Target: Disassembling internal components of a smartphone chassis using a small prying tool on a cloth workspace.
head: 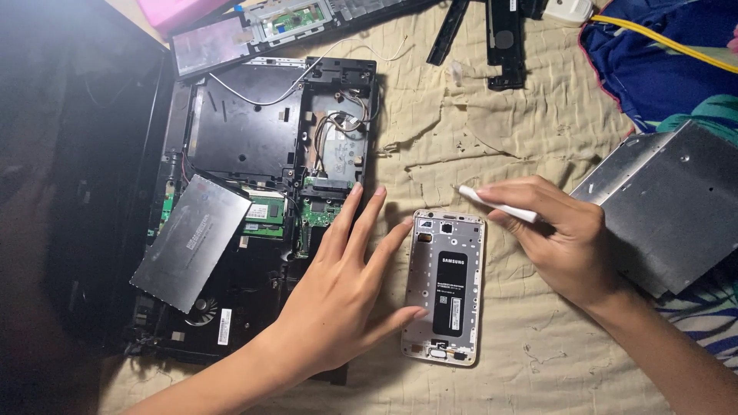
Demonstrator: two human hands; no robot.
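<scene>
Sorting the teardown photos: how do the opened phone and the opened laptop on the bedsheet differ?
The phone is small, pale gold, with one black battery filling its middle; the laptop is large, black, showing green boards, wires and a fan. The left hand steadies the phone's edge, while the right hand holds a white tool above it. Both lie open, insides up.

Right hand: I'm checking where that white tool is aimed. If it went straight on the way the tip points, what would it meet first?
The right hand aims the white tool left and slightly up. It would probably cross bare cloth and first meet the laptop edge; depth is unclear.
</scene>
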